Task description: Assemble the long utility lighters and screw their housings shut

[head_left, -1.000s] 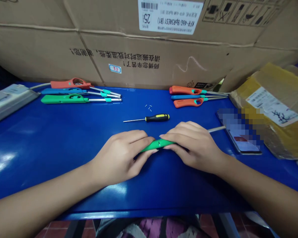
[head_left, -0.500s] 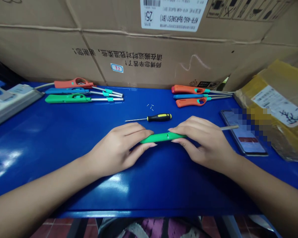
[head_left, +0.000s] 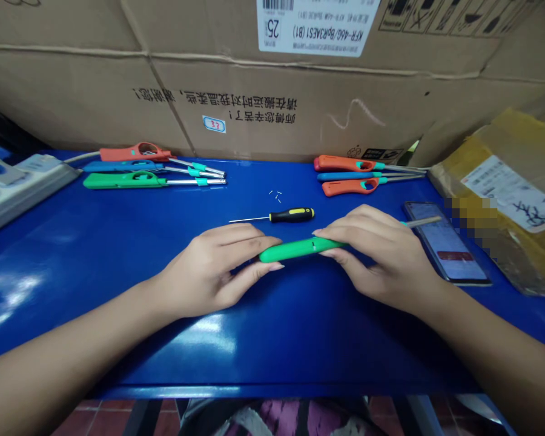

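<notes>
While our left hand (head_left: 213, 266) pinches the rounded end of a green lighter (head_left: 290, 249) between thumb and fingers, our right hand (head_left: 381, 254) is closed around its other half. We hold it over the middle of the tabletop (head_left: 300, 351), between the near edge and a black-and-yellow screwdriver (head_left: 295, 215). Its metal rod sticks out past our right hand, over the phone (head_left: 463, 257) towards the right edge; from this angle we cannot tell whether the two touch. Beyond the screwdriver lie a few tiny metal pieces (head_left: 279, 200). Along the far edge we have a left-hand group of three lighters (head_left: 118, 181), orange, blue and green, and a right-hand group, two orange lighters (head_left: 352, 187) with a blue one (head_left: 345, 177) between.
</notes>
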`<state>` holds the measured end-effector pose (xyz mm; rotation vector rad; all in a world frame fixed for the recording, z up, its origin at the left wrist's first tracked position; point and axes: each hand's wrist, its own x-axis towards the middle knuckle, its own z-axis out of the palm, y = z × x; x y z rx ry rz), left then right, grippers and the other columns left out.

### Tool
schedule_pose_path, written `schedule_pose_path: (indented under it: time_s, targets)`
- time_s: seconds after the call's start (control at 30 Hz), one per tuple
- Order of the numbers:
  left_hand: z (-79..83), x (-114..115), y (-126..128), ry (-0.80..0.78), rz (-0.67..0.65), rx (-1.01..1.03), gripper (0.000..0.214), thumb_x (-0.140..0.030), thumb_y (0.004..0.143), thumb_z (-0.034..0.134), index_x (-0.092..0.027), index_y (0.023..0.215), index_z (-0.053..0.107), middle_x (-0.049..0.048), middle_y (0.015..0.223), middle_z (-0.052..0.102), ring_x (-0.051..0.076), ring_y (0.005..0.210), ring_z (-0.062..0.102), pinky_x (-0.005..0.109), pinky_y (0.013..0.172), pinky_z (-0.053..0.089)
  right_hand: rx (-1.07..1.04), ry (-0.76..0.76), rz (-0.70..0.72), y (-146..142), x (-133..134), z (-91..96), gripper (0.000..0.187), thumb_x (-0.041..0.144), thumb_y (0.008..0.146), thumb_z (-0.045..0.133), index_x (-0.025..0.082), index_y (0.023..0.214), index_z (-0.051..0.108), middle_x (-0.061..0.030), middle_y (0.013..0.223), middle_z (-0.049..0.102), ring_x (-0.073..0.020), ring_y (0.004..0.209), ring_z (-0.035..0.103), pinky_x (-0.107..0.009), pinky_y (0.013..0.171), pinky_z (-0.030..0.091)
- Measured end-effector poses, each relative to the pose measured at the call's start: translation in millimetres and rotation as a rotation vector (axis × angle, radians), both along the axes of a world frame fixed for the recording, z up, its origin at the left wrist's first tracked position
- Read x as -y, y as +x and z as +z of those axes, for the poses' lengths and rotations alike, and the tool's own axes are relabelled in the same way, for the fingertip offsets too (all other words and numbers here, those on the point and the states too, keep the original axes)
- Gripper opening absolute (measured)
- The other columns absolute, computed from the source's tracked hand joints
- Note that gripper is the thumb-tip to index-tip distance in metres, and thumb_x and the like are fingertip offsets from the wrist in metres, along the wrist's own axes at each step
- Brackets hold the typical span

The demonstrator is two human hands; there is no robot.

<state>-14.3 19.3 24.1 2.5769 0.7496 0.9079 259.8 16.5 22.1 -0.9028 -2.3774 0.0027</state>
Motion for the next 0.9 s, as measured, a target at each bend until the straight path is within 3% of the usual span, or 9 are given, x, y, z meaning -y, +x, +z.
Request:
schedule_pose_path:
  time_s: [0.07,0.17,0.23,0.3,0.37,0.5,0.57,0.7,0.9]
  targets:
    - [3.1,2.8,3.6,-0.168,0.082,0.078,0.014,-0.023,0.093,0.065,-0.014,0.100,0.073,0.0048,0.088,0.074,0.013,0.077,0.067,0.022,0.074,0.055,0.001,0.042,-0.002,-0.3,0.2,1.8,0.020,0.024,0.094,0.065,0.017,0.112,0.070,-0.0071,0.102,0.077,-0.0212,0.089,0.065,-0.038,0.083,0.053]
    - [4.7,4.2,9.7,-0.680,0.182,0.255,0.025,-0.033,0.094,0.064,-0.013,0.081,0.073,0.0022,0.069,0.070,0.009,0.055,0.059,0.018,0.052,0.049,0.085,0.093,0.008,0.5,1.4,4.1,0.035,0.033,0.094,0.066,0.015,0.123,0.066,-0.0090,0.110,0.075,-0.0214,0.094,0.067,-0.036,0.082,0.054]
    - [3.1,3.6,13.1,-1.010,0.179,0.391,0.028,-0.037,0.094,0.063,-0.013,0.086,0.074,0.0027,0.067,0.070,0.008,0.049,0.056,0.017,0.046,0.047,0.184,0.130,0.013,1.6,2.3,4.2,0.042,0.038,0.095,0.065,0.018,0.131,0.062,-0.0088,0.115,0.073,-0.0211,0.098,0.069,-0.033,0.079,0.054]
    - [0.3,2.6,14.7,-1.160,0.159,0.456,0.028,-0.038,0.095,0.061,-0.013,0.102,0.073,0.0031,0.068,0.072,0.009,0.048,0.057,0.018,0.045,0.048,0.265,0.164,0.003,2.6,2.6,3.2,0.039,0.037,0.097,0.061,0.023,0.134,0.061,-0.0064,0.116,0.073,-0.0198,0.098,0.070,-0.031,0.074,0.053]
    - [-2.5,1.7,13.9,-1.054,0.166,0.401,0.031,-0.037,0.099,0.055,-0.015,0.114,0.071,0.0037,0.074,0.073,0.010,0.054,0.062,0.021,0.052,0.054,0.289,0.162,-0.009,3.4,2.3,1.8,0.034,0.034,0.100,0.058,0.025,0.133,0.062,-0.0044,0.115,0.073,-0.0180,0.097,0.071,-0.029,0.073,0.052]
    - [-7.6,0.4,6.3,-0.257,0.114,0.095,0.032,-0.036,0.096,0.065,-0.018,0.121,0.070,0.0091,0.114,0.072,0.019,0.103,0.069,0.032,0.095,0.057,0.280,0.102,-0.016,3.8,1.6,0.3,0.033,0.032,0.101,0.055,0.024,0.131,0.063,-0.0042,0.116,0.073,-0.0174,0.099,0.071,-0.029,0.074,0.052]
    - [-10.7,-0.6,2.3,0.028,0.050,-0.047,0.038,-0.032,0.092,0.071,-0.018,0.127,0.067,0.0104,0.120,0.069,0.022,0.113,0.065,0.035,0.102,0.053,0.276,0.064,-0.009,3.0,2.1,0.3,0.032,0.033,0.101,0.054,0.024,0.130,0.064,-0.0042,0.117,0.072,-0.0180,0.100,0.071,-0.029,0.075,0.052]
    - [-15.9,-2.7,-0.9,0.204,0.003,-0.122,0.035,-0.021,0.094,0.066,-0.012,0.128,0.063,0.0122,0.115,0.070,0.021,0.105,0.066,0.037,0.096,0.055,0.225,-0.038,0.013,-1.6,4.7,0.4,0.030,0.031,0.102,0.052,0.021,0.127,0.065,-0.0045,0.119,0.072,-0.0171,0.104,0.070,-0.028,0.080,0.053]
    - [-17.9,-0.3,3.3,0.250,0.005,-0.083,0.034,-0.016,0.092,0.068,-0.007,0.124,0.063,0.0121,0.110,0.070,0.019,0.099,0.065,0.034,0.092,0.056,0.183,-0.041,-0.010,-8.0,7.7,-3.0,0.025,0.030,0.100,0.054,0.019,0.119,0.068,-0.0030,0.115,0.074,-0.0165,0.101,0.071,-0.028,0.080,0.052]
